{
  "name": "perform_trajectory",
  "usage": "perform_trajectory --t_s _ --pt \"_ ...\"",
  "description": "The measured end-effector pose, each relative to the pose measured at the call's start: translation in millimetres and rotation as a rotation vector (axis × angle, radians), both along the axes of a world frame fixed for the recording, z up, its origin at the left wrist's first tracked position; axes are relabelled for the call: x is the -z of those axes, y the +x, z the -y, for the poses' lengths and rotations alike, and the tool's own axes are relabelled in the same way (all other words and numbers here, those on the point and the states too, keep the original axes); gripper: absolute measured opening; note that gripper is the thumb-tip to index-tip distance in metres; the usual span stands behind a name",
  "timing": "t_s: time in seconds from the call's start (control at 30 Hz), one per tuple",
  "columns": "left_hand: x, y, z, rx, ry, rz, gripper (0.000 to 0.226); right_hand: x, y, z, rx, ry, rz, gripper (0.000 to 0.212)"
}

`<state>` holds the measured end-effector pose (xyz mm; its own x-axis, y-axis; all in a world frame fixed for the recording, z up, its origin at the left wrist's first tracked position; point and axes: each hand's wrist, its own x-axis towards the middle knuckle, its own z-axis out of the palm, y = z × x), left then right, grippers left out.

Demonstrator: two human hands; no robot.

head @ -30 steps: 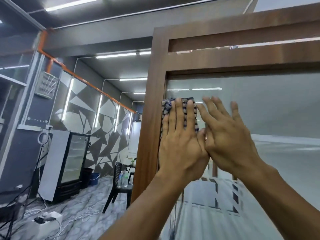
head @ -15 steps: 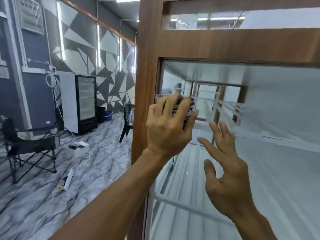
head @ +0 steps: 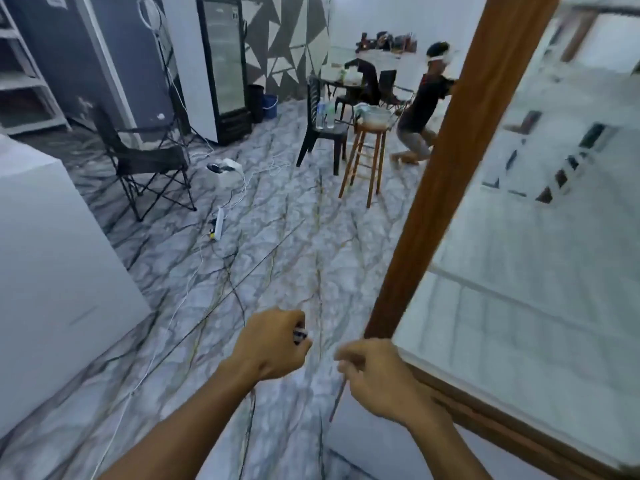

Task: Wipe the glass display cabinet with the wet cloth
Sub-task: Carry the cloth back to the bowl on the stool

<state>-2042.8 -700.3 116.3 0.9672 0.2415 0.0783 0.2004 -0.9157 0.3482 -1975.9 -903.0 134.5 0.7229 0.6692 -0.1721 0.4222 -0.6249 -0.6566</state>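
Note:
The glass display cabinet fills the right side, with a brown wooden frame slanting down to a lower rail. My left hand is low over the marble floor, left of the frame. It grips the checked cloth, of which only a small dark-and-white bit shows past the fingers. My right hand hangs beside the frame's lower corner with loosely curled fingers, off the glass. I see nothing held in it. The picture is blurred by motion.
A white box stands at the left. On the floor lie a power strip and trailing cables. Further back are a folding chair, a wooden stool with a bowl, a black chair, a glass-door fridge and a crouching person.
Both hands have come off the glass and dropped low. The left hand has bunched the cloth into its fist. The view has swung down and left toward the floor.

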Motion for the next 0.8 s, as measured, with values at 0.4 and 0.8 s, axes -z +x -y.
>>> perform_trajectory --t_s 0.4,0.8 --pt "88.2 13.1 -175.7 -0.041 -0.083 -0.357 0.025 95.6 40.5 -206.9 -0.064 -0.345 -0.167 0.036" --pt "119.2 219.4 -307.3 0.025 -0.081 -0.358 0.024 138.5 234.4 -340.9 -0.033 -0.412 -0.18 0.041"
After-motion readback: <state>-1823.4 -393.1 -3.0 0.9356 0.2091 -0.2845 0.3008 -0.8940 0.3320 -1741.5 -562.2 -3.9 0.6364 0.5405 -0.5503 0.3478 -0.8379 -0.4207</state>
